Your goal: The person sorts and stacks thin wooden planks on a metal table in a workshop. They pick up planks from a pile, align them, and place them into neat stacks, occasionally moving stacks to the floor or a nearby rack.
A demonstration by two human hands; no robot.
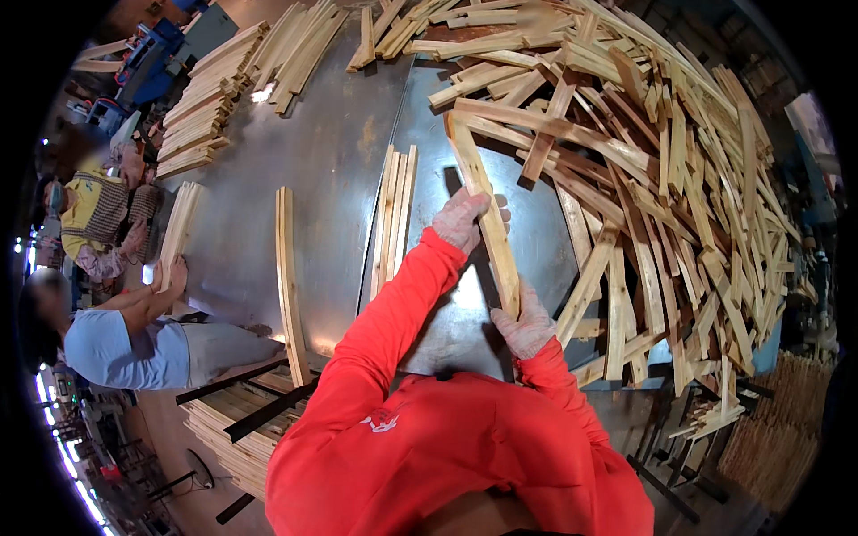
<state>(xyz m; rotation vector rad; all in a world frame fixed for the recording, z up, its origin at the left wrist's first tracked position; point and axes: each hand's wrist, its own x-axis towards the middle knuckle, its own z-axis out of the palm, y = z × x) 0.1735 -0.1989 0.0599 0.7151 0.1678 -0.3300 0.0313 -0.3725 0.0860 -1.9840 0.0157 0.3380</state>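
A pale wooden slat (pixel 486 207) is held above the metal table by both my hands, its far end pointing away and a little left. My left hand (pixel 462 219), in a whitish glove, grips it around the middle. Near its close end, my right hand (pixel 525 323) is wrapped round it, also gloved. Left of my left hand, several slats (pixel 394 214) lie side by side on the metal table (pixel 344 143). A big jumbled heap of wooden slats (pixel 643 179) spreads to the right of my hands.
Farther left lies a single slat or thin pair (pixel 287 268). Stacked slats (pixel 201 103) stand at the far left. A co-worker in light blue (pixel 134 348) holds several slats (pixel 181 219) at the left edge; another person in yellow (pixel 89 210) is beyond. A rack of slats (pixel 241 429) stands lower left.
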